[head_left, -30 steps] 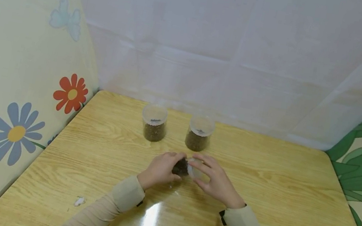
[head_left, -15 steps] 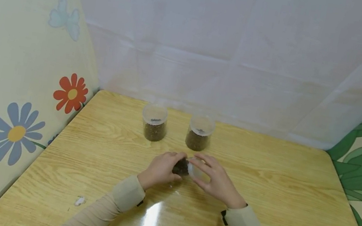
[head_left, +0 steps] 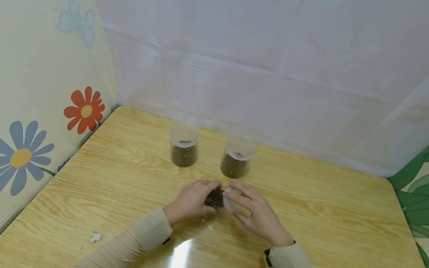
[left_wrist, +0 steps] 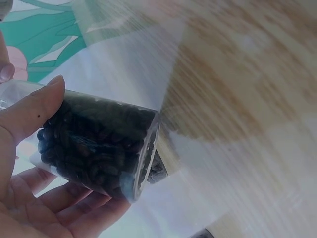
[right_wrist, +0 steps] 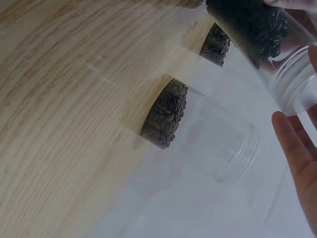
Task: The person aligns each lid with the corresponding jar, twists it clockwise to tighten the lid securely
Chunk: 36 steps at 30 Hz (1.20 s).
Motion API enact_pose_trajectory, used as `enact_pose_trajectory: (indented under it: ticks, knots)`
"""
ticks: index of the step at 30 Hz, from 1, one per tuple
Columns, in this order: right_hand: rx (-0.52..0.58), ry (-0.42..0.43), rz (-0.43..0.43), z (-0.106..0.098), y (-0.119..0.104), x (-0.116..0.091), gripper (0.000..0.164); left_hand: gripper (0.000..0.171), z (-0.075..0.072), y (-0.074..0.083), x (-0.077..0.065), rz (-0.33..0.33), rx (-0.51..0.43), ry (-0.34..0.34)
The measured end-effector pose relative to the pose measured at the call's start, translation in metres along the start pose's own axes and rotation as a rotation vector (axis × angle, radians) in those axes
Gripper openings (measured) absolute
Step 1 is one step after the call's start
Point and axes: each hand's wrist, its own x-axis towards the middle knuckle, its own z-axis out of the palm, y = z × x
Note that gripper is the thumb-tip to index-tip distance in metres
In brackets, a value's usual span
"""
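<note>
My left hand (head_left: 189,201) grips a clear plastic jar (head_left: 214,198) of dark beans low over the table. The jar lies tilted on its side, top toward the right. In the left wrist view, the thumb presses one side while the fingers curl beneath the black, shiny beans (left_wrist: 94,144). At the jar's top, my right hand (head_left: 258,211) holds the clear ridged lid (right_wrist: 292,84) between thumb and fingers. Part of the lid is hidden by those fingers in the head view.
Two similar clear jars, a left one (head_left: 183,150) and a right one (head_left: 235,162), stand upright beyond the hands, partly filled with brown beans. A white scrap mark (head_left: 95,238) shows on the wooden table (head_left: 331,231). A pale cloth wall (head_left: 227,59) rises behind.
My right hand and wrist have shifted slightly to the right, the fingers staying around the lid. My left hand and the jar stay almost in place.
</note>
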Motion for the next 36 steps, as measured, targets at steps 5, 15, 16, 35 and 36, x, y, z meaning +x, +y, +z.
enact_pose_trajectory:
  ticks: [5, 15, 16, 35, 36]
  knots:
    - [0.007, -0.008, 0.037, -0.0012, -0.0019, 0.0004, 0.059, 0.065, 0.0000, 0.0001, -0.0001, -0.001, 0.001, -0.001]
    - [0.006, -0.013, 0.115, -0.0025, -0.0048, 0.0015, 0.058, 0.065, -0.0003, 0.0005, 0.0002, -0.008, 0.008, -0.009]
    - [0.002, -0.014, 0.112, -0.0023, -0.0050, 0.0016, 0.058, 0.065, -0.0002, 0.0004, 0.0002, -0.007, 0.006, -0.009]
    - [-0.010, -0.001, -0.017, 0.0015, -0.0013, 0.0043, 0.054, 0.064, -0.0043, 0.0000, -0.0007, -0.036, -0.034, -0.012]
    - [-0.006, 0.001, -0.017, 0.0017, -0.0011, 0.0042, 0.054, 0.064, -0.0043, -0.0001, -0.0007, -0.036, -0.034, -0.012]
